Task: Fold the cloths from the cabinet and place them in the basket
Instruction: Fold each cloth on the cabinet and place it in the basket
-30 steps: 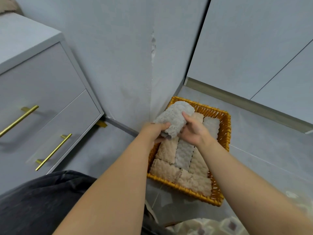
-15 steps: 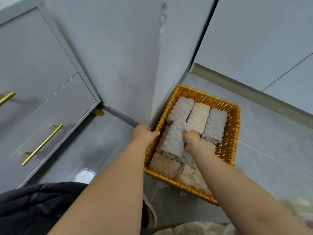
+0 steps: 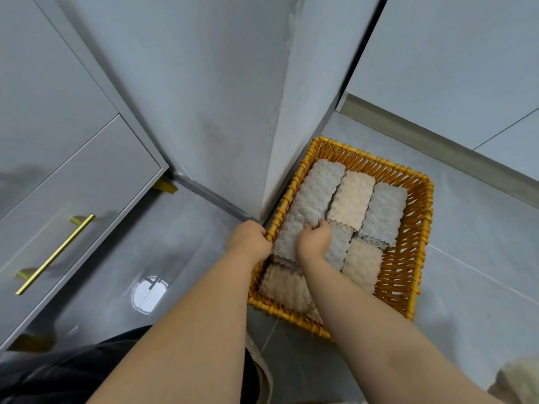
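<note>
Reaching down, the left hand (image 3: 248,239) grips the left rim of a yellow wicker basket (image 3: 421,234) on the floor, while the right hand (image 3: 313,242) curls its fingers onto a folded grey cloth (image 3: 287,239) inside. Soft, light and nubbly, it looks apt to spring open, so it is best held along its folded edge and pressed flat. Further back, more folded cloths (image 3: 351,199) fill the basket.

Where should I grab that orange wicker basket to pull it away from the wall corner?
I'd take the basket by its near short rim from your side, fingers hooked inside. Its left long side sits against the wall corner, where your left hand grips the rim; the near rim is free once your right hand lets go of the grey cloth.
</note>
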Demonstrator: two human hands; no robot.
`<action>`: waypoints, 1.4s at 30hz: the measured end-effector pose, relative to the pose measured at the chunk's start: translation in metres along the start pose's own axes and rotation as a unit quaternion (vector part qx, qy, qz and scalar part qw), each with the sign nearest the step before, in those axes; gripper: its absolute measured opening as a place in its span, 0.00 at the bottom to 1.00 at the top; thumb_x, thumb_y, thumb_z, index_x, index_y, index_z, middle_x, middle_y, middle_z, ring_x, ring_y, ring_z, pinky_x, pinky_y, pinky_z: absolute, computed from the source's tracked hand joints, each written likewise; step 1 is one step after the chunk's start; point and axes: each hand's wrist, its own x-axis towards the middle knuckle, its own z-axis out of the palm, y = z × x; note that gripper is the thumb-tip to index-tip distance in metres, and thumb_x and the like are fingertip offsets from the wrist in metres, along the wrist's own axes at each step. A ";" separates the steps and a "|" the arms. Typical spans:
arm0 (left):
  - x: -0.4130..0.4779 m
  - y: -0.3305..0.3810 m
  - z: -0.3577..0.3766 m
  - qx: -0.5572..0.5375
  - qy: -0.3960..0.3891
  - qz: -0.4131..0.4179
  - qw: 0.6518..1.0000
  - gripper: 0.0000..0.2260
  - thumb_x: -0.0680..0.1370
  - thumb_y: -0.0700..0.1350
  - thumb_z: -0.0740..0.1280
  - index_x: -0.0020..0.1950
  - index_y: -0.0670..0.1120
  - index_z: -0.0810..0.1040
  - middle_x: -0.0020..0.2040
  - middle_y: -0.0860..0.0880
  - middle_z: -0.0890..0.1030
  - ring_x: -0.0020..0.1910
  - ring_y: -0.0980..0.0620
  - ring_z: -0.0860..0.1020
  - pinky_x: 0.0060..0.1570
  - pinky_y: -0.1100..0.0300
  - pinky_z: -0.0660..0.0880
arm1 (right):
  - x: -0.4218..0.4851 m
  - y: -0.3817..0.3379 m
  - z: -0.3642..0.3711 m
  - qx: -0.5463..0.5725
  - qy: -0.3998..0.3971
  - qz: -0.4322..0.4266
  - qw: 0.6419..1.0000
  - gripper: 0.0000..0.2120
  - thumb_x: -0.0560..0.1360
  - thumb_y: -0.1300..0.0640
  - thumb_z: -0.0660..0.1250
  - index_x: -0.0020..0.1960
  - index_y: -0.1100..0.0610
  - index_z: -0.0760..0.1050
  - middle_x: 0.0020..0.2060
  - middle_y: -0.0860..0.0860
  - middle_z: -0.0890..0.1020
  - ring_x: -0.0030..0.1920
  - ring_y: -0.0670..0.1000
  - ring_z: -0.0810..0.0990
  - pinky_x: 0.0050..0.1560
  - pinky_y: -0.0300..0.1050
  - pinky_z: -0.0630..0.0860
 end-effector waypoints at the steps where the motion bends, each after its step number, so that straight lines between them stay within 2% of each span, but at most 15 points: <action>1: 0.000 0.000 0.001 0.000 0.005 0.002 1.000 0.16 0.77 0.43 0.66 0.31 0.52 0.66 0.35 0.54 0.69 0.44 0.50 0.73 0.44 0.58 0.70 | -0.002 0.001 0.003 -0.013 0.009 -0.015 1.000 0.18 0.81 0.61 0.59 0.70 0.60 0.63 0.60 0.57 0.75 0.50 0.51 0.74 0.51 0.44 0.70; 3: 0.001 0.000 0.001 0.000 0.007 0.004 1.000 0.10 0.77 0.43 0.66 0.36 0.51 0.74 0.39 0.52 0.73 0.45 0.50 0.73 0.44 0.59 0.71 | -0.003 0.004 0.005 -0.081 0.050 -0.102 0.990 0.17 0.79 0.61 0.61 0.68 0.59 0.65 0.60 0.55 0.73 0.54 0.51 0.73 0.55 0.46 0.70; 5: 0.001 0.000 0.001 0.003 0.008 0.008 1.000 0.04 0.77 0.43 0.66 0.44 0.48 0.80 0.43 0.51 0.74 0.45 0.50 0.74 0.43 0.59 0.70 | -0.003 0.007 0.004 -0.181 0.101 -0.224 0.952 0.20 0.78 0.63 0.62 0.68 0.60 0.66 0.64 0.56 0.71 0.64 0.54 0.69 0.65 0.49 0.67; 7: 0.002 -0.001 0.001 0.001 0.004 0.007 1.000 0.07 0.76 0.42 0.66 0.38 0.50 0.76 0.41 0.51 0.75 0.45 0.50 0.75 0.42 0.59 0.71 | -0.003 0.008 -0.003 -0.240 0.112 -0.323 0.908 0.23 0.75 0.68 0.60 0.70 0.61 0.65 0.69 0.59 0.67 0.71 0.58 0.63 0.72 0.54 0.57; 9: 0.003 -0.001 0.002 0.000 0.003 0.004 1.000 0.08 0.75 0.41 0.66 0.36 0.49 0.75 0.41 0.50 0.77 0.44 0.49 0.77 0.39 0.59 0.71 | -0.003 0.008 -0.008 -0.292 0.089 -0.397 0.866 0.27 0.72 0.71 0.59 0.71 0.62 0.65 0.72 0.60 0.63 0.74 0.60 0.58 0.75 0.56 0.48; 12: 0.003 -0.001 0.002 -0.003 0.006 0.002 1.000 0.05 0.74 0.40 0.66 0.38 0.46 0.78 0.36 0.50 0.74 0.41 0.49 0.76 0.36 0.59 0.69 | -0.002 0.009 -0.010 -0.401 0.038 -0.444 0.800 0.25 0.78 0.58 0.57 0.74 0.62 0.60 0.76 0.59 0.57 0.77 0.58 0.50 0.73 0.55 0.38; 14: 0.005 -0.001 0.003 -0.004 0.010 0.005 1.000 0.05 0.74 0.39 0.66 0.38 0.45 0.79 0.35 0.50 0.73 0.39 0.48 0.76 0.34 0.59 0.69 | 0.003 0.017 -0.009 -0.473 -0.017 -0.411 0.779 0.29 0.81 0.47 0.51 0.77 0.60 0.52 0.77 0.58 0.50 0.77 0.56 0.44 0.72 0.54 0.34; 17: 0.007 -0.003 0.004 -0.001 0.008 0.006 1.000 0.10 0.74 0.39 0.66 0.32 0.46 0.75 0.33 0.49 0.72 0.34 0.51 0.73 0.29 0.61 0.66 | 0.013 0.036 -0.009 -0.520 -0.071 -0.333 0.784 0.32 0.81 0.42 0.43 0.78 0.58 0.41 0.77 0.55 0.42 0.77 0.53 0.37 0.74 0.56 0.35; 21: 0.010 -0.004 0.002 0.007 0.002 0.015 1.000 0.10 0.75 0.40 0.66 0.33 0.46 0.74 0.33 0.49 0.73 0.35 0.52 0.73 0.29 0.62 0.66 | 0.018 0.037 -0.002 -0.533 -0.091 -0.313 0.781 0.32 0.81 0.42 0.41 0.77 0.57 0.38 0.77 0.55 0.38 0.76 0.53 0.35 0.72 0.56 0.33; 27: 0.008 -0.001 -0.002 0.007 -0.018 0.020 1.000 0.08 0.76 0.41 0.66 0.36 0.45 0.76 0.35 0.49 0.74 0.38 0.50 0.75 0.34 0.59 0.71 | 0.014 0.023 -0.009 -0.540 -0.110 -0.316 0.772 0.32 0.81 0.41 0.40 0.78 0.57 0.38 0.77 0.55 0.38 0.76 0.53 0.34 0.72 0.56 0.33; 29: 0.004 0.001 -0.002 0.018 -0.024 0.026 0.999 0.06 0.76 0.40 0.65 0.40 0.44 0.76 0.37 0.48 0.74 0.40 0.49 0.75 0.35 0.59 0.70 | 0.007 0.015 -0.017 -0.521 -0.097 -0.331 0.781 0.31 0.81 0.43 0.42 0.78 0.58 0.41 0.77 0.55 0.40 0.76 0.54 0.36 0.73 0.55 0.35; 33: -0.008 0.005 -0.008 0.045 -0.035 0.032 0.998 0.06 0.75 0.36 0.62 0.39 0.41 0.74 0.36 0.46 0.73 0.39 0.48 0.74 0.30 0.61 0.67 | -0.011 -0.001 -0.029 -0.452 -0.075 -0.365 0.811 0.29 0.82 0.46 0.47 0.78 0.59 0.47 0.78 0.55 0.46 0.77 0.54 0.42 0.76 0.54 0.41; 35: -0.012 0.007 -0.017 0.054 -0.043 0.048 0.996 0.06 0.76 0.37 0.62 0.44 0.40 0.78 0.41 0.46 0.77 0.45 0.47 0.77 0.35 0.59 0.73 | -0.019 -0.011 -0.033 -0.423 -0.070 -0.401 0.809 0.28 0.82 0.48 0.49 0.77 0.59 0.51 0.77 0.56 0.50 0.77 0.54 0.47 0.76 0.53 0.45; 38: -0.028 0.006 -0.038 0.103 -0.044 0.083 0.990 0.12 0.76 0.39 0.64 0.58 0.39 0.80 0.56 0.42 0.81 0.55 0.45 0.78 0.55 0.55 0.76 | -0.042 -0.031 -0.041 -0.352 -0.079 -0.480 0.800 0.24 0.81 0.52 0.55 0.74 0.61 0.60 0.75 0.57 0.60 0.75 0.56 0.57 0.74 0.50 0.53; 42: -0.053 0.005 -0.078 0.154 -0.033 0.133 0.979 0.14 0.78 0.40 0.63 0.62 0.41 0.79 0.60 0.43 0.79 0.59 0.45 0.76 0.59 0.56 0.73 | -0.074 -0.063 -0.052 -0.304 -0.106 -0.540 0.778 0.21 0.80 0.55 0.57 0.72 0.61 0.65 0.72 0.57 0.66 0.73 0.55 0.63 0.72 0.46 0.57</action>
